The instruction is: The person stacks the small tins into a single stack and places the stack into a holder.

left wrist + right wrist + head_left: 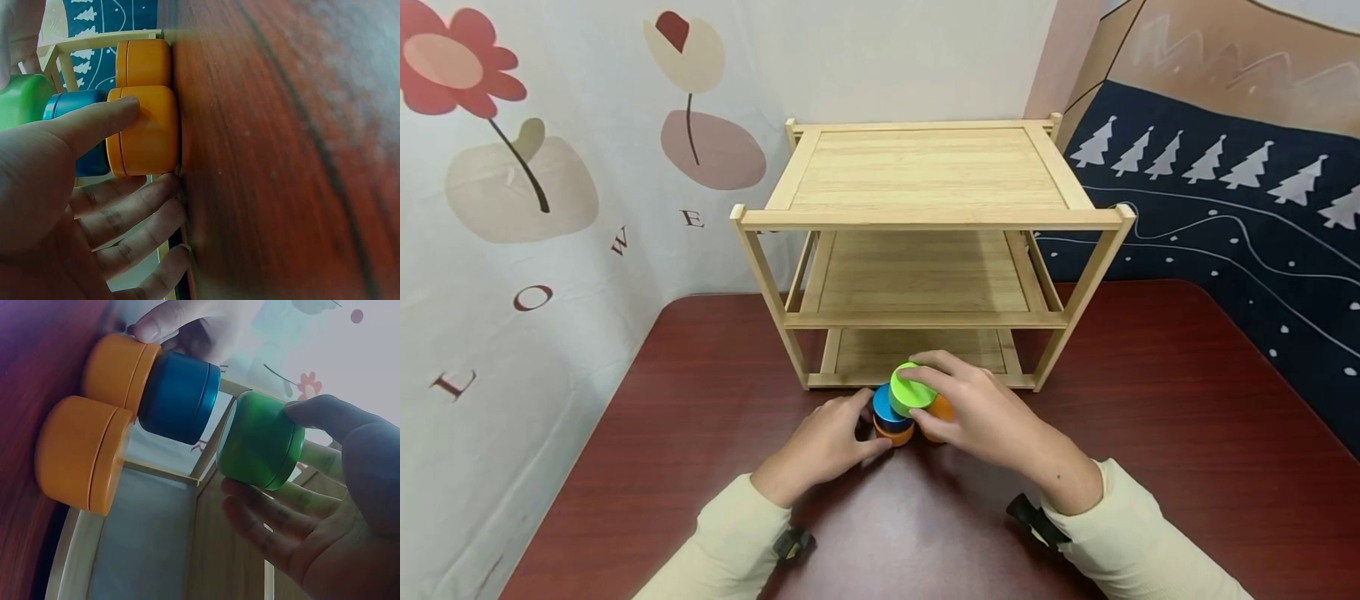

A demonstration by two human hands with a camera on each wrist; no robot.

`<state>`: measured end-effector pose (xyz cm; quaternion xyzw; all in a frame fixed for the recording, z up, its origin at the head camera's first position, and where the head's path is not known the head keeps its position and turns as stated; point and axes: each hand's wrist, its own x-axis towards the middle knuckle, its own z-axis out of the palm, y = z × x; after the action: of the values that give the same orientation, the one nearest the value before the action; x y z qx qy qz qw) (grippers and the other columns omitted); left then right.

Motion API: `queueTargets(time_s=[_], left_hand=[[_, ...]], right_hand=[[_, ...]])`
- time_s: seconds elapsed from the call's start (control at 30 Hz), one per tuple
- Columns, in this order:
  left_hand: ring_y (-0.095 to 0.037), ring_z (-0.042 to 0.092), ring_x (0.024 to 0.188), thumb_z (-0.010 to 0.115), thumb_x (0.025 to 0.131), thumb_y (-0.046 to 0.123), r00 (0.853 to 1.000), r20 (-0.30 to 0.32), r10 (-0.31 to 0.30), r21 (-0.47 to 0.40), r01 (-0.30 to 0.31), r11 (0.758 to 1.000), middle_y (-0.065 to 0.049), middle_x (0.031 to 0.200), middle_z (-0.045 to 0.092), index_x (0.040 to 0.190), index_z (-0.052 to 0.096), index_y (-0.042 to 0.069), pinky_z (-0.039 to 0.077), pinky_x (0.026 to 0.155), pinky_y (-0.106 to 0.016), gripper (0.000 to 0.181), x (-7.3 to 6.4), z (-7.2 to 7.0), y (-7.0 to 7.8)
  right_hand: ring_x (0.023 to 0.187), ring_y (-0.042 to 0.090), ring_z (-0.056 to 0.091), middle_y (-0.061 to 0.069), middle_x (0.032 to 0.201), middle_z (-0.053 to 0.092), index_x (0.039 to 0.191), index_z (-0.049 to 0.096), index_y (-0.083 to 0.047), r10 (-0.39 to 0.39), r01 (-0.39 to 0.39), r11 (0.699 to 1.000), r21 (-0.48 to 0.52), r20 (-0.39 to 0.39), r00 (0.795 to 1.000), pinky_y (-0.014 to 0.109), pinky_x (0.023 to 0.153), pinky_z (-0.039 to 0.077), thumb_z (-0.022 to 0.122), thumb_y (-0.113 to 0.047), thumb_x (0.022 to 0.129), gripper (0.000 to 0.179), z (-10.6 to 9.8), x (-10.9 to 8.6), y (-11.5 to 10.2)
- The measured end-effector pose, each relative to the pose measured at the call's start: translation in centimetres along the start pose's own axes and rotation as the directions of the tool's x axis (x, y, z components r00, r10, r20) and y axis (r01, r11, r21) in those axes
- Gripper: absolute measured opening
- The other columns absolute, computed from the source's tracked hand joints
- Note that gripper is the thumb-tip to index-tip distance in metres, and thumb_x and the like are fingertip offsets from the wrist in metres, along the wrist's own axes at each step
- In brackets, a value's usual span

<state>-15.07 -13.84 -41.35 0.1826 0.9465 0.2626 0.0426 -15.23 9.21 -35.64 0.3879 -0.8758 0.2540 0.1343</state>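
Observation:
Between the thumb and fingers of my right hand is a small round lime-green tin, held slightly tilted. A gap separates it from the top of the blue tin in the right wrist view. That blue tin stands on an orange tin, which rests on the table. My left hand holds this lower orange tin, thumb on its near side and fingers around the far side. Close beside it, a second orange tin stands on the table, partly covered by my right hand in the head view.
Just behind the tins stands a three-tier light wooden shelf, its lowest tier near the table surface. The dark red-brown table extends to both sides. Printed cloth hangs behind and to the left.

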Motion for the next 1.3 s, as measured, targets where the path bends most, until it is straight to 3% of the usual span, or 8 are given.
queueTargets(time_s=[1.3], left_hand=[[-0.012,0.065,0.08,0.082,0.082,0.034,1.0,-0.001,-0.011,0.01,0.011,1.0,0.006,0.089,0.07,0.114,0.061,0.015,0.051,0.069,-0.035,0.043,0.0,0.0,0.2]], right_hand=[[0.102,0.021,0.071,0.012,0.132,0.064,0.124,0.067,-0.015,-0.052,0.052,0.999,0.003,-0.04,0.998,0.033,0.08,0.058,0.08,-0.022,0.086,0.041,1.7,0.0,0.2]])
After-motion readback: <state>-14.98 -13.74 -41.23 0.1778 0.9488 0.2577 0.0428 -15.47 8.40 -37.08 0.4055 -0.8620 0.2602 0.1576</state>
